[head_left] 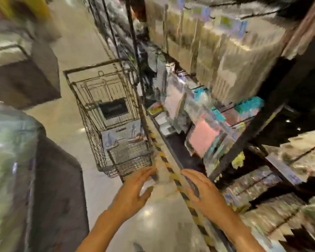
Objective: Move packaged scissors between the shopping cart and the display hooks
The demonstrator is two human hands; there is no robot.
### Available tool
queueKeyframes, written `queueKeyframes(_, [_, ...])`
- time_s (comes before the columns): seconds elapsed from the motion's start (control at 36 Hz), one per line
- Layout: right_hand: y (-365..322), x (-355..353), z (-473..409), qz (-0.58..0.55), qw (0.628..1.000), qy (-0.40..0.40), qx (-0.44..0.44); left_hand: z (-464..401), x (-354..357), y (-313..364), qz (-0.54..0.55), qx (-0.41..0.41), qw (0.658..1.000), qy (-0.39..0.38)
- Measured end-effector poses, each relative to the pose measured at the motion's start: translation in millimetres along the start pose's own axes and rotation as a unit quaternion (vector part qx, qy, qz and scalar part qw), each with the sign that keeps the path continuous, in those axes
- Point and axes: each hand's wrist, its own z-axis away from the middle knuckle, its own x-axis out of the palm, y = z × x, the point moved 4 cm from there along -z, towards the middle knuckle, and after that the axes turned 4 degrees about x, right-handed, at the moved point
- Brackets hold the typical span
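The frame is heavily blurred. A black wire shopping cart (105,124) stands in the aisle ahead, against the shelving. Pale blue packaged scissors (116,136) lie flat inside it near its close end. My left hand (135,191) and my right hand (198,190) hover low in front of me, just short of the cart's near edge, fingers spread. A blurred pale thing (153,184) shows between them by my left fingers; whether either hand holds it cannot be told. Display hooks (224,110) with coloured packages stick out of the rack on the right.
A yellow-and-black striped shelf edge (164,155) runs diagonally between cart and rack, passing under my right hand. Dark display units (49,188) stand to the left. Beige floor (76,51) stretches away beyond the cart.
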Motion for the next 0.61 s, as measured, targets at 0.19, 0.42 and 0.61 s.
queueKeyframes(0.19, [-44, 103, -39, 0.031, 0.997, -0.071, 0.023, 99, -49, -121, 0.042, -0.104, 0.989, 0.1])
queueKeyframes(0.42, [-86, 173, -87, 0.078, 0.986, -0.15, 0.009, 183, -75, -230, 0.045, -0.214, 0.972, 0.09])
queueKeyframes(0.61, [-96, 196, -130, 0.096, 0.976, -0.197, 0.014, 173, -83, -269, 0.038, -0.242, 0.967, 0.071])
